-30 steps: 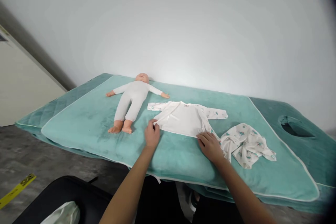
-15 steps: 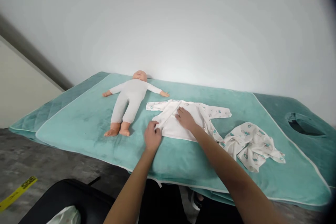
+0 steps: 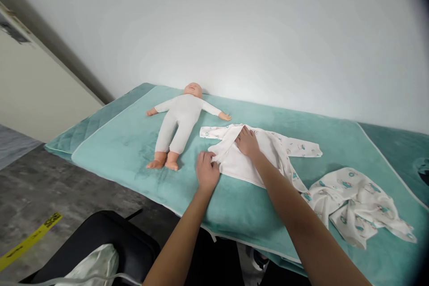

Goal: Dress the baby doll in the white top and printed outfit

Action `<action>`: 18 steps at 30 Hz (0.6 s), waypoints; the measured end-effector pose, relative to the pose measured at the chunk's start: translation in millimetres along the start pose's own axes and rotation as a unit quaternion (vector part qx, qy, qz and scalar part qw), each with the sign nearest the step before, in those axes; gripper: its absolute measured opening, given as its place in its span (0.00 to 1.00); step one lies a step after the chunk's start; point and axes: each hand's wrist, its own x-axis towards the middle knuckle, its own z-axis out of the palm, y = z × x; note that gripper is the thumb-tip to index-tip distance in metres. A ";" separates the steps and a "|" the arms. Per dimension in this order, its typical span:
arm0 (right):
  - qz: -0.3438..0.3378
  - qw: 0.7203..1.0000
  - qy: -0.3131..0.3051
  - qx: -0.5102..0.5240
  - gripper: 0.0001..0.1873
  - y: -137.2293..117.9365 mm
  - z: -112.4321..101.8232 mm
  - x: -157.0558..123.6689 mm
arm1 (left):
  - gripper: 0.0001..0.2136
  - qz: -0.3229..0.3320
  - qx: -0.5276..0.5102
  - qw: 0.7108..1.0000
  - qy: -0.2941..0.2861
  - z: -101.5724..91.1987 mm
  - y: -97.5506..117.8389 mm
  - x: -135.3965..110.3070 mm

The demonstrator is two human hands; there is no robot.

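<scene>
A white baby shirt (image 3: pixel 241 163) with patterned sleeves lies spread open on the green bed cover (image 3: pixel 134 156). My left hand (image 3: pixel 208 170) has its fingers closed on the shirt's left edge near the hem. Higher up, my right hand (image 3: pixel 248 143) rests with fingers stretched out on the shirt's inside, the fingertips at the folded-over front panel by the neckline. To the left, a baby doll (image 3: pixel 181 116) in a pale bodysuit lies on its back with arms spread.
A crumpled patterned baby garment (image 3: pixel 358 201) lies at the right, against the shirt's lower corner. A black chair (image 3: pixel 130 241) with a pale bundle on it stands at the front left. The wall (image 3: pixel 234 31) runs behind the bed.
The view has swung left, so everything sits farther right in the picture. My right hand has slid up the shirt toward the neckline. My left hand stays at the shirt's edge.
</scene>
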 end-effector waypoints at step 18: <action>0.068 0.998 -0.005 0.015 0.38 35.6 -2.0 -96.1 | 0.19 0.046 -0.056 0.997 -0.004 -14.8 5.0 1.8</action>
